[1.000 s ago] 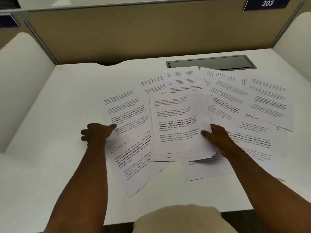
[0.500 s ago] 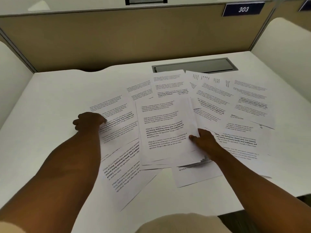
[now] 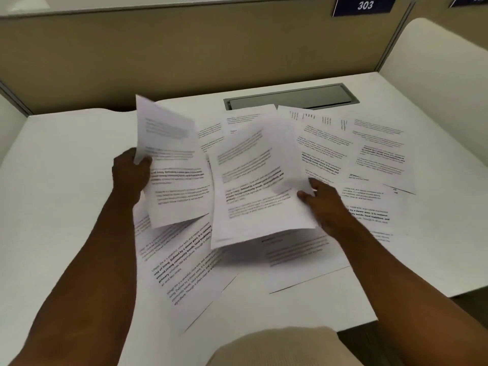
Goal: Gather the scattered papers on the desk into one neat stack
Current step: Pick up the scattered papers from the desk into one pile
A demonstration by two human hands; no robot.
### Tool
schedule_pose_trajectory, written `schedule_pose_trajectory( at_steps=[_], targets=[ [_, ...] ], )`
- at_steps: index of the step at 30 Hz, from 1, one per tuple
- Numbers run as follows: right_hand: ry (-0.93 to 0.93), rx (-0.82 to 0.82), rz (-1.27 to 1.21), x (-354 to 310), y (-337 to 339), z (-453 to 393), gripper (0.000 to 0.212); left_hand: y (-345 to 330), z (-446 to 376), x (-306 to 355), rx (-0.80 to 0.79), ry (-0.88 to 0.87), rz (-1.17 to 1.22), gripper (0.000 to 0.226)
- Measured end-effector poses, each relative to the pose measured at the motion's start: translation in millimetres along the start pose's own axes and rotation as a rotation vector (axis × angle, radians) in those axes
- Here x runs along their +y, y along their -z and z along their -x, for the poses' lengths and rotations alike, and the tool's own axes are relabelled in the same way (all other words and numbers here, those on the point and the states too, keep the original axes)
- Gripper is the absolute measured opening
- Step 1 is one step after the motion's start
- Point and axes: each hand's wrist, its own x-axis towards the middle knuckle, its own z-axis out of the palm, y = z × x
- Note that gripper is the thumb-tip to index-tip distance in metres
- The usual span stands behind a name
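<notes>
Printed white sheets lie fanned across the white desk [image 3: 66, 180]. My left hand [image 3: 130, 175] pinches the left edge of one sheet [image 3: 174, 170] and holds it up, tilted off the desk. My right hand [image 3: 319, 202] grips the right edge of a small pile of sheets [image 3: 258, 186], which is raised and blurred. Under these, a loose sheet [image 3: 184, 265] lies at an angle near the front, and another [image 3: 298, 257] sits below the raised pile. Several more sheets [image 3: 377, 151] spread over the right side.
A grey cable hatch [image 3: 290, 97] is set into the desk behind the papers. A tan partition [image 3: 184, 54] closes the back, with a "303" sign [image 3: 364, 6] on it. White curved dividers [image 3: 443, 62] stand at each side. The desk's front edge runs near my body.
My left hand closed on a sheet at the left and lifted it off the desk. My right hand raised its pile, which now hangs above the desk.
</notes>
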Motion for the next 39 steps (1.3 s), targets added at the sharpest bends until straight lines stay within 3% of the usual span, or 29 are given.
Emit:
schedule_pose_trajectory(
  at_steps=[4, 10, 15, 18, 21, 25, 30, 33, 35, 39],
  targets=[
    [0.026, -0.036, -0.303, -28.5, 21.1, 4.3, 0.03, 11.2, 18.2, 35.6, -0.074, -0.076, 0.158, 0.03],
    [0.029, -0.111, -0.506, -54.4, 13.8, 11.3, 0.035, -5.6, 59.8, 78.1, -0.301, 0.061, 0.423, 0.028],
    [-0.005, -0.126, -0.481, -54.9, -5.4, 15.5, 0.029, -26.5, 89.9, 94.8, -0.418, 0.146, 0.552, 0.023],
    [0.003, -0.107, -0.331, -49.0, -13.4, 15.2, 0.025, -32.7, 98.3, 92.9, -0.469, 0.224, 0.633, 0.023],
    [-0.013, -0.136, -0.208, -39.9, -17.5, 16.0, 0.035, -35.7, 107.8, 89.7, -0.52, 0.262, 0.606, 0.012],
    [-0.055, -0.204, -0.143, -22.0, -18.8, 16.4, 0.03, -36.7, 114.0, 74.2, -0.508, 0.329, 0.55, 0.01],
    [-0.104, -0.119, -0.152, -7.7, -16.4, 15.5, 0.04, -30.5, 109.7, 33.1, -0.419, 0.388, 0.331, 0.038],
    [-0.116, -0.097, -0.217, -1.6, -14.1, 15.1, 0.042, -16.4, 102.0, -0.9, -0.266, 0.315, -0.238, 0.059],
    [-0.113, -0.074, -0.239, 0.6, -15.2, 14.1, 0.043, -4.8, 104.7, -14.0, -0.147, 0.382, -0.555, 0.081],
    [-0.114, -0.022, -0.294, 4.3, -19.9, 11.8, 0.041, 10.0, 113.8, -22.4, -0.243, 0.615, -0.758, 0.12]
  ],
)
